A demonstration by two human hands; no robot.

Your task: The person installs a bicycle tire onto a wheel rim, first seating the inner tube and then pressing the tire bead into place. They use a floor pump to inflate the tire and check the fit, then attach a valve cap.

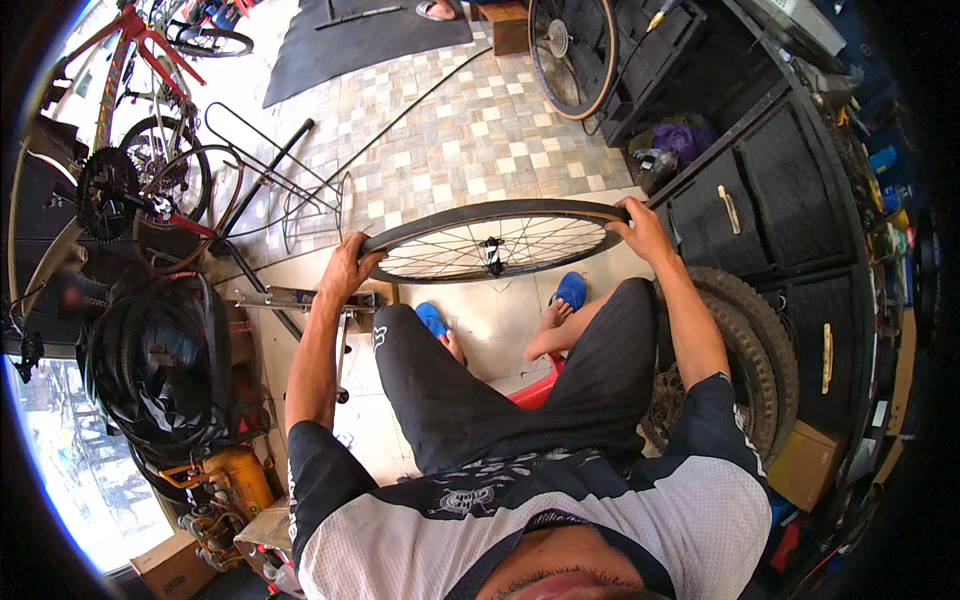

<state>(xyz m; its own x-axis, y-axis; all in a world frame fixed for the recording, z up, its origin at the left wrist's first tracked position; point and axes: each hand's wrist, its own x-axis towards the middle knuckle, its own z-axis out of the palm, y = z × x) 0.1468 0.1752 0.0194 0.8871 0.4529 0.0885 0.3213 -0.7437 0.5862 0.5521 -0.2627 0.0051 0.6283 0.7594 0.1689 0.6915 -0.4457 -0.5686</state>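
A bicycle wheel (500, 209) with a black tyre, thin spokes and a dark hub (492, 255) is held up in front of my knees, tilted so it looks like a flat oval. My left hand (347, 266) is closed round the tyre at its left end, thumb along the near side. At the right end, my right hand (643, 232) grips the tyre and rim with the thumb inward. Both arms are stretched forward. The far sides of my fingers are partly hidden by the wheel.
Left of me stand a red bike frame (150, 50) with a crankset (108, 193) and a heap of black tyres (150, 360). Black drawers (790, 170) and knobbly tyres (765, 350) are close on my right. Another wheel (575, 55) leans at the back; a black mat (370, 50) covers tiles.
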